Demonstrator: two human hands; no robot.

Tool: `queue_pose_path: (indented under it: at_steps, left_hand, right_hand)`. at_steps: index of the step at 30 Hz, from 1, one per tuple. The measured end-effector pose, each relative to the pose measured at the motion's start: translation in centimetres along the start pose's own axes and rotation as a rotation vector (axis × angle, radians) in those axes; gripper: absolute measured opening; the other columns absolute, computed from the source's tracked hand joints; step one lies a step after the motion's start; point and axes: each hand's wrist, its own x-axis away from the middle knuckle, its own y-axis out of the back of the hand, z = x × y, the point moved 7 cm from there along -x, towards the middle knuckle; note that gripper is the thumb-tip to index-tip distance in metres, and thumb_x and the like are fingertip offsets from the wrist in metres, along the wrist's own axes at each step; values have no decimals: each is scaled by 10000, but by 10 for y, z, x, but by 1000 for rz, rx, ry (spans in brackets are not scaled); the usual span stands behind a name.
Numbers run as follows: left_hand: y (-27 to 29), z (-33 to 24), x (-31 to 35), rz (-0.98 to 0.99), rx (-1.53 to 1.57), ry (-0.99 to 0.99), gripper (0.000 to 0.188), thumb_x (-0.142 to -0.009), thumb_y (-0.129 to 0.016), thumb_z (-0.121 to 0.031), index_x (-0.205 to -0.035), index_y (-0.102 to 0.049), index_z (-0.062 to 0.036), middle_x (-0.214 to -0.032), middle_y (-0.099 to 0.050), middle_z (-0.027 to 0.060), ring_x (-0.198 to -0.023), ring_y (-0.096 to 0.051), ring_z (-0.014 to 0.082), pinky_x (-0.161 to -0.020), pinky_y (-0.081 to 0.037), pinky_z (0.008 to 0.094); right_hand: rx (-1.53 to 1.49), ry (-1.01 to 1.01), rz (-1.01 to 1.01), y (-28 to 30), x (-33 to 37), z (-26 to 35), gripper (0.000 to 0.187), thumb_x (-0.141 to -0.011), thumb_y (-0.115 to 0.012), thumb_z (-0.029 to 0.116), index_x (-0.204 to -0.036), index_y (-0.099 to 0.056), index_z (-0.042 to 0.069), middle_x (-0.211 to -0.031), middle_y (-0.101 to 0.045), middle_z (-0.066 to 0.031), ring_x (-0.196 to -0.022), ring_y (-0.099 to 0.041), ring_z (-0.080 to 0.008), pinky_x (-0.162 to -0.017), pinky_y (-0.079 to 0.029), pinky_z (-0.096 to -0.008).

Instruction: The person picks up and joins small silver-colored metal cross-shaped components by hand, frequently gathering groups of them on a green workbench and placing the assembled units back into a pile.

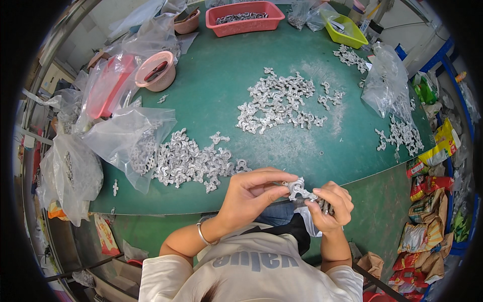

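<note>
Just past the table's near edge, my left hand [254,194] pinches one end of a small silver metal casting [298,190] with curved arms between thumb and fingertips. My right hand [333,204] grips the other end, its fingers curled, with more grey metal showing inside the palm. On the table left of my hands lies a heap of similar castings [183,158], spilling from a clear plastic bag [128,136]. A second, looser spread of castings [276,100] covers the table's middle.
Along the back stand a red tray [244,27] of metal parts and a yellow-green tray [347,31]. A pink bucket [157,73] with a red-handled tool sits at left. To the right are a plastic bag [385,83] and another group of castings [402,135]; packets [422,234] line the floor.
</note>
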Motion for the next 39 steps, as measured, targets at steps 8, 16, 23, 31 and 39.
queue_pose_path:
  at_steps: [8, 16, 23, 31, 39]
  left_hand:
    - [0, 1, -1, 11, 44, 4, 261, -793, -578, 49, -1050, -548, 80, -987, -590, 138, -872, -583, 162, -774, -488, 268]
    - [1, 6, -2, 18, 85, 38, 298, -792, -588, 39, -1081, -525, 75, -1015, -588, 149, -896, -586, 168, -797, -486, 281]
    - [-1, 8, -4, 21, 126, 44, 265, -804, -585, 12, -1057, -535, 74, -984, -596, 140, -871, -587, 161, -766, -491, 277]
    - [3, 30, -5, 8, 13, 279, 131, -847, -559, -69, -877, -588, 55, -711, -596, 71, -598, -544, 94, -560, -447, 208]
    - [-11, 59, -7, -23, 11, 251, 153, -858, -550, -82, -924, -577, 53, -764, -598, 73, -660, -553, 91, -614, -458, 217]
  right_hand:
    - [-12, -35, -17, 0, 2, -3, 282, -594, -728, -11, -842, -593, -15, -540, -507, -62, -421, -474, -159, -385, -322, -248]
    - [-20, -85, -14, -1, 2, -5, 273, -594, -704, -32, -844, -595, -16, -526, -496, -54, -424, -469, -150, -391, -321, -243]
    - [-65, -208, -47, -1, 3, -10, 170, -643, -673, -25, -791, -589, -23, -531, -499, -58, -442, -460, -136, -421, -337, -237]
    - [-668, -899, -113, -20, 37, -50, 127, -842, -521, 31, -720, -504, -1, -585, -485, -20, -475, -425, -71, -433, -326, -202]
    - [-896, -1102, -226, -43, 59, -67, 144, -894, -486, 140, -845, -528, 11, -729, -504, -32, -501, -437, -47, -413, -336, -180]
